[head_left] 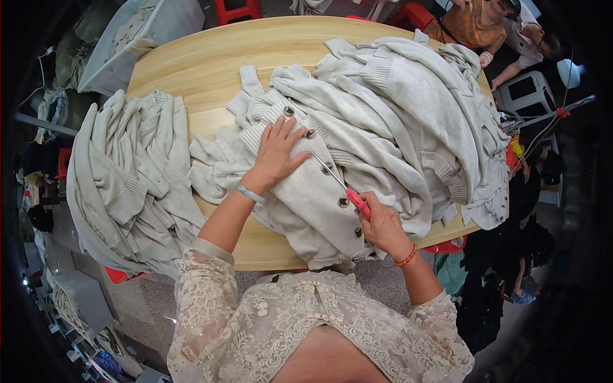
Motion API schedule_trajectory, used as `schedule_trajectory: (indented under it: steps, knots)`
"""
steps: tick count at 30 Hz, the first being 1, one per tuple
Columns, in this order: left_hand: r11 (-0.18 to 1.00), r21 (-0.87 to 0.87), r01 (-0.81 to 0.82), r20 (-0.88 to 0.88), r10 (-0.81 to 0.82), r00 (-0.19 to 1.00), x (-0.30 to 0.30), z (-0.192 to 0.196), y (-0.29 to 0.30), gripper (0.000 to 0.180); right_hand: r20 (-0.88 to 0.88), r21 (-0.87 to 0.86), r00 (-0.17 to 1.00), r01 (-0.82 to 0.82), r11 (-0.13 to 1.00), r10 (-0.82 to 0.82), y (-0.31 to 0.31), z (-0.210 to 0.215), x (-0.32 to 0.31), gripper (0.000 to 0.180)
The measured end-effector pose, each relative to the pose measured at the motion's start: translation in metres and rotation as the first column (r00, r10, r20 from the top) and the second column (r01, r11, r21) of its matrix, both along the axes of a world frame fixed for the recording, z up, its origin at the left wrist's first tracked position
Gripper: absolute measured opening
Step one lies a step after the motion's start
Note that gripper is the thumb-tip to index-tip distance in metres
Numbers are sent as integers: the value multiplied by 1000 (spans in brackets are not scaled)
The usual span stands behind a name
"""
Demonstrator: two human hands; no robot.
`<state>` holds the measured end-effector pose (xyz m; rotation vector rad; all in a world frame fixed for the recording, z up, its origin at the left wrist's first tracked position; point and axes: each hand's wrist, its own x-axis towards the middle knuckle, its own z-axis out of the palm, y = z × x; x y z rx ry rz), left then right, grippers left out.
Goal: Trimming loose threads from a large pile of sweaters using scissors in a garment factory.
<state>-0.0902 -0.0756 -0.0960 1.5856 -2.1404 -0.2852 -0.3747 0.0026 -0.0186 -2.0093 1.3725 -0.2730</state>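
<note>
Pale grey knit makes up the cardigan (300, 198), which lies on the table (204, 54) at its near middle, the lower part reaching the near edge. A row of five dark round buttons (343, 202) runs slantwise along its smooth front band, and wide ribbing shows at the end away from the wearer of the camera. Its cloth lies fairly flat along the band and is creased elsewhere.

The left grip (276, 152) rests on the cardigan with its fingers loosely spread, palm down, just beside the second button. The right grip (383, 223) is closed around the red handle of a thin metal tool (355, 203), over the near part of the table. The tool's shaft crosses the band by the third button, its tip close to the left thumb; whether the tip touches the cloth, I cannot tell.

More pale knitwear is heaped over the table's right half (415, 96), and another pile (137, 172) hangs over its left edge.

Beyond the table's far left corner stands a whitish plastic tub (175, 22) with pale cloth inside. On the floor left of the table, a grey bin (92, 295) also holds light cloth.
</note>
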Motion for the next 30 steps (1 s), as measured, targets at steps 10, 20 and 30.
schedule_trajectory:
  steps: [10, 20, 30]
  knots:
    - [1000, -17, 4, -79, -5, 997, 6, -11, 2, 47, -244, -82, 969, -68, 994, 46, -77, 18, 57, 23]
    - [993, 57, 108, 159, -116, 980, -18, 7, -2, 52, -240, 115, 970, -23, 993, 50, -11, 30, -9, 27]
    - [978, 5, 207, 302, -199, 932, -82, 5, 63, 47, -192, 137, 981, 29, 990, -2, 54, 15, -48, 27]
